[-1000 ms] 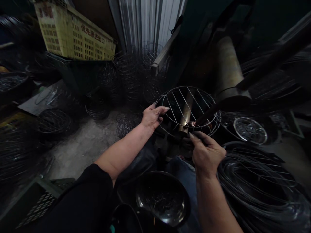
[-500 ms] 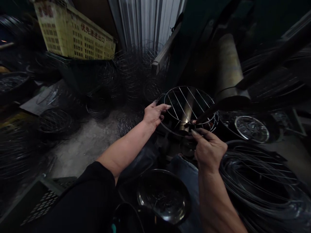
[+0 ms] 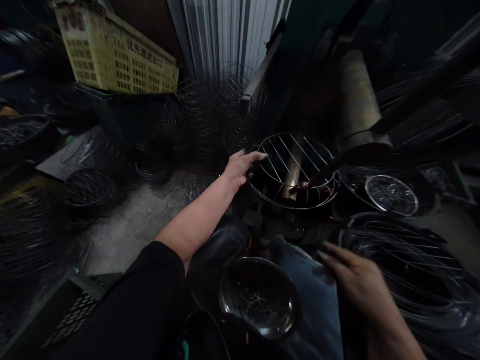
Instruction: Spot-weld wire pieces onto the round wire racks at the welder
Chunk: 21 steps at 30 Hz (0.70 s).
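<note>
My left hand [image 3: 238,169] grips the left side of a round wire rack [image 3: 293,207], thumb and fingers closed at its edge. Two rings and parallel cross bars make up this rack. It is held out over a brass-coloured cylinder [image 3: 293,175], with the reddish tip of a dark arm [image 3: 306,184] at its near right side. My right hand [image 3: 360,282] hangs lower, above my right thigh, apart from the rack. Its fingers are stretched out, somewhat blurred, and I see nothing held. A shiny metal bowl [image 3: 279,320] with small wire pieces [image 3: 257,300] sits at my lap.
A thick upper cylinder [image 3: 358,95] juts down beyond the rack. Coiled wire and barred racks [image 3: 405,305] lie at right, near a round dish [image 3: 392,194]. Wire stacks [image 3: 198,115] and a yellow crate [image 3: 123,57] stand further off; a green crate [image 3: 63,310] is at lower left.
My right hand has left the rack's near edge and moved down and right, its fingers straightening. My left hand still holds the rack, which appears slightly further right in view.
</note>
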Motion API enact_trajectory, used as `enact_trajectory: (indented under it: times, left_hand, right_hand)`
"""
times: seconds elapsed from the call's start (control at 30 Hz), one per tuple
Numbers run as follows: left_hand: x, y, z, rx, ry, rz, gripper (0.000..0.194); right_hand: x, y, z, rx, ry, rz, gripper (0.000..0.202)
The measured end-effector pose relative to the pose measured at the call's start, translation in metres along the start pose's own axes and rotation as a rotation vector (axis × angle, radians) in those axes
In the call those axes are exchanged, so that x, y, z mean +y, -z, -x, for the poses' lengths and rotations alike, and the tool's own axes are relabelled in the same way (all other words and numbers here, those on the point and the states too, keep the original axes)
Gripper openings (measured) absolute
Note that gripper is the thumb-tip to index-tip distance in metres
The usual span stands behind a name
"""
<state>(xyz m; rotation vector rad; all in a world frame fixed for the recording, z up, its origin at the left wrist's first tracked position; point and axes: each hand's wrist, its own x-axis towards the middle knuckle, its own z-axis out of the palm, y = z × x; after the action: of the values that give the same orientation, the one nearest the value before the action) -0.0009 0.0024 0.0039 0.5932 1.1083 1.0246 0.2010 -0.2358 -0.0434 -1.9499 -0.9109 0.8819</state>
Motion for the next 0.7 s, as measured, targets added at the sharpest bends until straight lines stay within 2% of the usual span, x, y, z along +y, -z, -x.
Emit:
enact_trajectory:
  times: [0.07,0.17,0.23,0.3,0.4,0.47,0.57,0.63,0.7]
  left_hand:
    - [0.002,0.0,-0.006,-0.044,0.002,-0.042,0.058]
    - [-0.005,0.002,-0.005,-0.042,-0.051,-0.01,0.046]
    - [-0.015,0.004,0.005,-0.018,-0.109,0.041,0.036]
    - [-0.025,0.006,0.017,0.002,-0.14,0.081,0.034]
    - [-0.036,0.008,0.033,0.012,-0.168,0.121,0.037]
    - [-0.039,0.009,0.04,0.001,-0.186,0.142,0.038]
    - [-0.041,0.008,0.045,-0.002,-0.187,0.168,0.04]
    - [-0.041,0.006,0.046,0.008,-0.179,0.183,0.042]
    - [-0.043,0.004,0.047,0.016,-0.169,0.193,0.045]
  right_hand:
    - [0.027,0.006,0.011,-0.144,-0.078,0.146,0.038]
    - [0.047,0.001,0.019,-0.061,-0.06,0.168,0.039]
    - [0.04,-0.006,0.019,0.046,-0.007,0.133,0.04]
    - [0.021,-0.008,0.015,0.073,0.063,0.091,0.039]
    - [-0.006,-0.004,0.006,-0.011,0.145,0.031,0.036]
    - [-0.008,0.003,0.001,-0.076,0.177,0.024,0.034]
    - [0.017,0.011,0.0,-0.056,0.135,0.092,0.033]
    - [0.039,0.012,0.004,0.052,0.022,0.134,0.04]
    - [0.05,0.01,0.009,0.177,-0.062,0.114,0.049]
